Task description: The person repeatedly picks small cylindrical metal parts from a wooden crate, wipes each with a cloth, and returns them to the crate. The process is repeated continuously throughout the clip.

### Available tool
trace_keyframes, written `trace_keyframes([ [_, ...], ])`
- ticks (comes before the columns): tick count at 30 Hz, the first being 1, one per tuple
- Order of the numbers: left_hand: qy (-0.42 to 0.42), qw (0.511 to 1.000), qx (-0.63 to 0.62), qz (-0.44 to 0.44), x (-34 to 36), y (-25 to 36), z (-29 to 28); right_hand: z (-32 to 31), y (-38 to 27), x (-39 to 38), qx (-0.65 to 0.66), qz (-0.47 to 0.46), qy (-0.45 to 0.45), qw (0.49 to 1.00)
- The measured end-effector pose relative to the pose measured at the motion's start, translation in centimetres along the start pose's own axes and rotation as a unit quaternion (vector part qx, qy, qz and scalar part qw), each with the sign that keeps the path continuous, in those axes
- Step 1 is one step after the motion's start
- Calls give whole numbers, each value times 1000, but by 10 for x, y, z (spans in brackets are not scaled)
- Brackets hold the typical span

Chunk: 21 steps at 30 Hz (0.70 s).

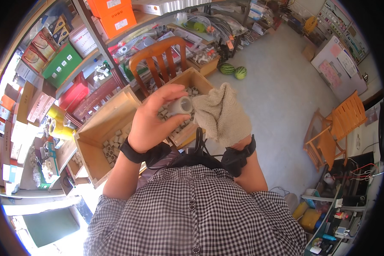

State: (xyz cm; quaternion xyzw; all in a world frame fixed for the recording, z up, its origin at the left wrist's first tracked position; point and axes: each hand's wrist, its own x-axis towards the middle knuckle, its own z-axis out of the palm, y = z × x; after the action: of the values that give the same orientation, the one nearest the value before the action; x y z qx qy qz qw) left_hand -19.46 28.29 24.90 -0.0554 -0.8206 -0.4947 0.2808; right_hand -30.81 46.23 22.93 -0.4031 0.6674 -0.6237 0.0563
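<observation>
Between the thumb and fingers of my left hand (pixel 147 121) is a short, pale grey plastic pipe fitting (pixel 179 106), its round open end facing right. A beige terry cloth (pixel 223 113) is held in my right hand (pixel 242 142), close beside the fitting. The cloth covers nearly all of that hand, so its fingers are hidden. Below my hands, a wooden box (pixel 196 77) contains more small grey fittings. Another wooden box (pixel 89 149) to the left has many similar fittings (pixel 113 147) lying loose inside.
A wooden chair (pixel 158 59) stands behind the boxes, against crowded shelves. Two watermelons (pixel 234 71) lie on the grey floor (pixel 277 102). At the right are a folding wooden chair (pixel 335 132) and a cluttered shelf unit (pixel 341 213). Orange boxes (pixel 114 19) sit upper left.
</observation>
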Motion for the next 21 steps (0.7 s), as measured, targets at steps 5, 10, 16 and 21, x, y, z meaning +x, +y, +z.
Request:
trace_keyframes([
  [5, -44, 997, 14, -58, 2, 8, 3, 1, -13, 4, 170, 222, 3, 960],
  [10, -31, 997, 69, -23, 3, 8, 6, 0, -4, 4, 321, 325, 0, 890],
  [16, -9, 999, -30, -29, 6, 3, 22, -4, 17, -8, 367, 241, 3, 898],
  [21, -38, 991, 75, 109, 11, 13, 28, -9, 16, -9, -177, -122, -43, 976],
])
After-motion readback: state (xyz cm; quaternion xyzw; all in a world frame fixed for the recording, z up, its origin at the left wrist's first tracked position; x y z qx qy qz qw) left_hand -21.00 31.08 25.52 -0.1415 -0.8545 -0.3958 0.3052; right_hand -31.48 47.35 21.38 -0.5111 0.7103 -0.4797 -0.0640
